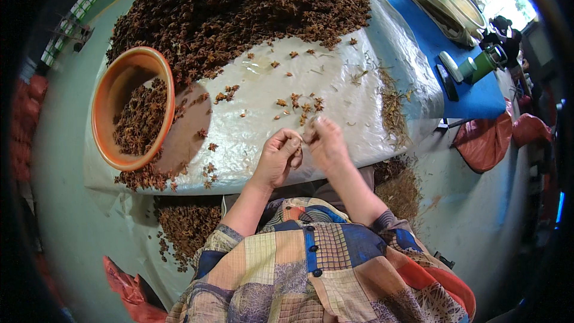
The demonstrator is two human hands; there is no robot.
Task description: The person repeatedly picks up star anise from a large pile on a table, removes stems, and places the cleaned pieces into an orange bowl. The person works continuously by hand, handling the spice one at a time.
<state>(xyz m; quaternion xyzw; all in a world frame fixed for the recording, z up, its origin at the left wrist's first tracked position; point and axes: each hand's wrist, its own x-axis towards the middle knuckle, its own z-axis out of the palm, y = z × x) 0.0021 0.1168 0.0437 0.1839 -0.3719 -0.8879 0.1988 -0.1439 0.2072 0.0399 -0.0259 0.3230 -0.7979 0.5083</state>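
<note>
My left hand (283, 154) is above the near edge of the plastic-covered table, its fingers curled around something small and dark. My right hand (323, 139) is beside it, thumb and fingertips drawn together near my left fingertips; whether anything is pinched there cannot be seen. Just beyond the hands lies a small group of dried star anise (306, 107), some with stems. A large heap of star anise (233, 13) covers the far part of the table. At the left, a tilted orange plastic basin (168, 98) holds more star anise (141, 119).
Thin stems (391, 107) lie in a pile at the table's right. Behind them, a blue surface (475, 101) holds a green flask (486, 65), a cup and a phone. Red sacks (486, 141) lie on the floor. More star anise (193, 222) is below the near edge.
</note>
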